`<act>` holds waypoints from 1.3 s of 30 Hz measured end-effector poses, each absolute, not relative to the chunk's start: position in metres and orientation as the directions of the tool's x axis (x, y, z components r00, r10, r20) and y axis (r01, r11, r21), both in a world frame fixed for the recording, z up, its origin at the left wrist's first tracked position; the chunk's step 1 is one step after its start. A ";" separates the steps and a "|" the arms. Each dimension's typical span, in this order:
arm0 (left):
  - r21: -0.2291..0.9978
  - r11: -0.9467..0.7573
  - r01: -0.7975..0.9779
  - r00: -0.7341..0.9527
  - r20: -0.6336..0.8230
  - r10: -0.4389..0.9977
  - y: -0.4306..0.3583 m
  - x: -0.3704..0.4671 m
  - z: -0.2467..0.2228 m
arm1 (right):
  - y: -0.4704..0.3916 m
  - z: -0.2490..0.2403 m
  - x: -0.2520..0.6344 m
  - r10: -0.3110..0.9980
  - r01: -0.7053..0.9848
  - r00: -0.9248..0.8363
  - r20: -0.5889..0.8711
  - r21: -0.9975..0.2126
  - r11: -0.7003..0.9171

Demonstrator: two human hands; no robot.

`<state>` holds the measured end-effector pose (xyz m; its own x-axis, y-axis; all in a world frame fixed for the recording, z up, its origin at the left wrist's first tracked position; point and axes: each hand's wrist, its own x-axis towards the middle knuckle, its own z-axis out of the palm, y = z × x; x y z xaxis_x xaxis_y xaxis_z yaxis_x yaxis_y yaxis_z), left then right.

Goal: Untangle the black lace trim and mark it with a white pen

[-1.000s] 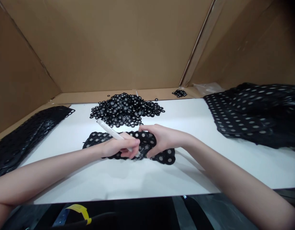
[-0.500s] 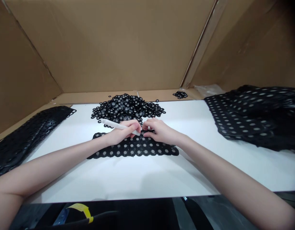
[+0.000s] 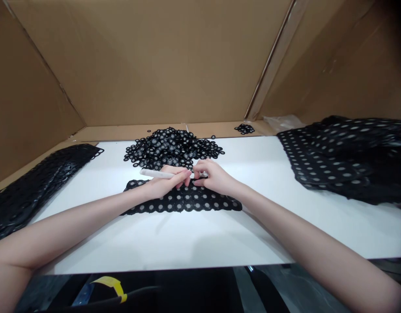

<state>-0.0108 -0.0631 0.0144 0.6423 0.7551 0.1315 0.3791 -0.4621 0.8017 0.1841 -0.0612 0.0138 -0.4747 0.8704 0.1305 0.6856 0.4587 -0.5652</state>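
My left hand [image 3: 169, 180] is closed around a slim white pen-shaped tool [image 3: 155, 173], whose back end points to the left. Its front end lies at my right fingertips. My right hand [image 3: 212, 176] is curled in a pinch at the far edge of a black sheet [image 3: 184, 202] with rows of pale round spots. A small whitish bit shows between these fingers, too small to name. Both hands rest over the sheet, which lies flat on the white tabletop [image 3: 148, 248]. Just beyond the hands is a heap of small black rings [image 3: 169, 145].
At the right lies a large crumpled black spotted sheet [image 3: 337, 152]. A long black bundle [image 3: 47, 182] in shiny wrapping lies at the left. A small pile of rings [image 3: 245, 128] sits at the back, near clear plastic [image 3: 282, 123]. Cardboard walls [image 3: 161, 61] enclose the table.
The pen-shaped tool has tilted flatter, and its front end has come up off the sheet toward my right fingers. My right hand has shifted slightly left and away from me.
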 end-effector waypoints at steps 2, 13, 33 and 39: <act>0.766 -0.499 0.406 0.661 0.131 0.739 -0.064 -0.010 0.015 | -0.062 0.015 0.183 0.868 0.685 -0.481 0.124 -0.566 0.460; 0.676 -0.616 0.404 0.760 0.126 0.637 -0.061 -0.010 0.014 | -0.065 0.016 0.181 0.861 0.705 -0.491 0.136 -0.518 0.484; 0.891 -0.361 0.275 0.694 0.076 0.716 -0.061 -0.015 0.020 | -0.074 0.028 0.188 0.857 0.762 -0.514 -0.032 -0.475 0.439; 0.876 -0.402 0.268 0.684 0.121 0.720 -0.072 -0.016 0.026 | -0.075 0.031 0.187 0.857 0.773 -0.511 -0.068 -0.471 0.424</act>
<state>-0.0162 -0.0725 0.0257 0.6838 0.7195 0.1214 0.2677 -0.4021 0.8756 0.1873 -0.0749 0.0311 -0.5111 0.8568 -0.0675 0.7732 0.4241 -0.4714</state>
